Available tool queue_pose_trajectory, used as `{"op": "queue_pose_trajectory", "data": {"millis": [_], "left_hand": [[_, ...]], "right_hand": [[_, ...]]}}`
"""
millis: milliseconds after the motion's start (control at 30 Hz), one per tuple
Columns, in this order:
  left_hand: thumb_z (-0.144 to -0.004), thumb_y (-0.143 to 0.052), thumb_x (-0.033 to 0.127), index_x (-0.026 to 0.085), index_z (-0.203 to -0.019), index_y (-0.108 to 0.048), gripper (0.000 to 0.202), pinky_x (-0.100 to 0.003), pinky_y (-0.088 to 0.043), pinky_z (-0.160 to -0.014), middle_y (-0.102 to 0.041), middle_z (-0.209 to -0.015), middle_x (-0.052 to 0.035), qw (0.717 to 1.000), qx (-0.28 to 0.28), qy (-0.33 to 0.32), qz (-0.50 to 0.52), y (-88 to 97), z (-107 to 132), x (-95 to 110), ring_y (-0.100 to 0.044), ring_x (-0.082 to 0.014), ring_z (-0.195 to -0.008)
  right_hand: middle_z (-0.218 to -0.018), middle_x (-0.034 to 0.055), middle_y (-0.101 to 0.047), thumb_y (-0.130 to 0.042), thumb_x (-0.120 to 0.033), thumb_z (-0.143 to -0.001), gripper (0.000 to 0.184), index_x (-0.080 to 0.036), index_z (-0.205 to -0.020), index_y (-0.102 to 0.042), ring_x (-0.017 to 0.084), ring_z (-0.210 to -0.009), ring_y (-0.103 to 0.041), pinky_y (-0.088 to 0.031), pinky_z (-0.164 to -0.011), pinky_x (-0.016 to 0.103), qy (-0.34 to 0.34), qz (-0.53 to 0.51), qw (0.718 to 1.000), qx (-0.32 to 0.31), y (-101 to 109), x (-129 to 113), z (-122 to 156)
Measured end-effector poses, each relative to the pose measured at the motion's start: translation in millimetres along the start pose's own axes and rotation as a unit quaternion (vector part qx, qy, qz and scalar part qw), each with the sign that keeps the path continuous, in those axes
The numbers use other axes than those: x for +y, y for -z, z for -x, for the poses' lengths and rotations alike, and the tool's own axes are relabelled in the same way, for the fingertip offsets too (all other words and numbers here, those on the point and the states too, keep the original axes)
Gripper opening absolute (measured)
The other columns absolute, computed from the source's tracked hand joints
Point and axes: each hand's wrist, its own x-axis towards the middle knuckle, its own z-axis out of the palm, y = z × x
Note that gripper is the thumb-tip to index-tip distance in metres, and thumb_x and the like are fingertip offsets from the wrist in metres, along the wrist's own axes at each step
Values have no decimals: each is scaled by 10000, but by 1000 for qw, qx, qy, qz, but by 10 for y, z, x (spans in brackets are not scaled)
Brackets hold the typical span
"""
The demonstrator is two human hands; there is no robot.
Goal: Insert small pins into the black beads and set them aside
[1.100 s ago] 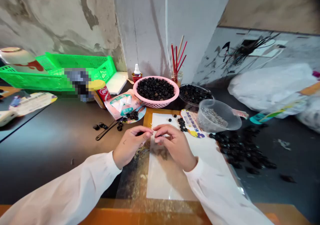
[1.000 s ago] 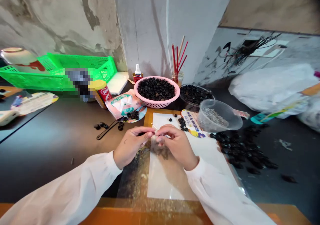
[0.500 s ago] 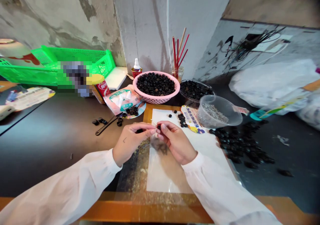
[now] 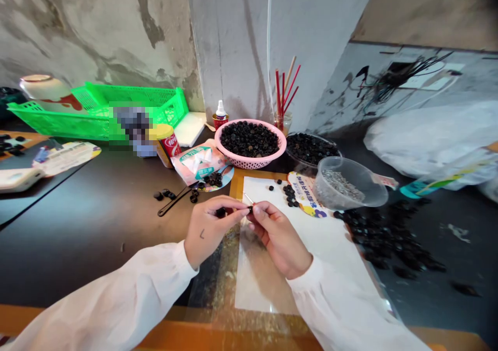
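Observation:
My left hand (image 4: 210,227) and my right hand (image 4: 278,237) meet fingertip to fingertip above a white sheet (image 4: 311,247) on the table. The left hand pinches a thin pale stick (image 4: 247,198) and has a small black bead (image 4: 220,212) tucked in its fingers. The right hand pinches another small black bead (image 4: 250,209) against the stick. Both arms wear white sleeves. A few loose black beads (image 4: 290,194) lie on the sheet just beyond my hands.
A pink basket of black beads (image 4: 250,142) and a clear bowl of beads (image 4: 309,151) stand behind. A clear tub of tiny metal bits (image 4: 348,190) sits right of them, with a heap of black beads (image 4: 383,237) beside it. A green crate (image 4: 101,113), a can (image 4: 165,144), a glue bottle (image 4: 220,114), sticks in a jar (image 4: 286,94) and white bags (image 4: 428,138) ring the area.
My hands have stayed together; the right hand now pinches a black bead at the stick, which it did not show a second ago. The view has shifted slightly.

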Motion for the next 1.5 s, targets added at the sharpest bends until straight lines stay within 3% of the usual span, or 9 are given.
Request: {"op": "queue_pose_trajectory", "data": {"millis": [267,667,833,967,1233,1400,1500], "left_hand": [[-756,-806,271,276,-750,-815,12,-322,-568,-698,-770,-788,-48,998,-11,-59,8,34,-27,-22,-704,-218,-751],[-791,-788,287,280,-769,-824,43,-333,-576,-738,-776,-809,-65,994,-57,-96,-10,71,-39,-30,-717,-222,-761],[-727,-838,301,232,-780,-822,89,-296,-572,-712,-788,-827,-69,997,-60,-31,41,62,-45,-17,-723,-218,-773],[-792,-775,286,198,-829,-818,105,-271,-557,-783,-797,-857,-64,995,-81,6,56,63,-57,-16,-723,-194,-815],[-737,-815,343,167,-805,-792,191,-278,-525,-792,-792,-863,-68,985,-105,99,92,49,-69,-93,-697,-193,-814],[-736,-816,379,154,-778,-763,235,-263,-497,-747,-766,-814,-56,981,-101,114,117,35,-63,-121,-656,-169,-760],[-756,-796,389,151,-787,-754,243,-250,-472,-706,-742,-779,-43,982,-106,114,107,36,-75,-131,-624,-153,-724]], "right_hand": [[-767,-41,-662,-952,-358,-577,399,-225,-840,-682,86,-716,-648,-554,-667,177,-2,-47,999,-2,-9,11,11],[-749,-30,-685,-946,-392,-561,343,-222,-770,-732,104,-691,-629,-568,-710,249,63,43,997,-2,16,3,-31],[-727,-40,-694,-956,-394,-546,371,-215,-773,-724,83,-662,-630,-556,-666,204,34,17,999,-1,-3,-11,-8],[-684,-44,-688,-984,-390,-473,421,-209,-753,-726,67,-657,-640,-536,-629,152,-2,-13,1000,6,-24,-28,7],[-681,-26,-677,-995,-406,-410,438,-194,-697,-741,89,-640,-609,-538,-589,185,24,36,999,32,-8,-54,-35],[-705,-15,-673,-986,-400,-457,408,-185,-690,-730,86,-643,-589,-514,-587,180,60,82,995,6,46,-28,-83],[-697,-26,-649,-981,-427,-455,428,-192,-700,-720,86,-633,-575,-500,-547,175,45,84,995,9,38,-12,-81]]}}
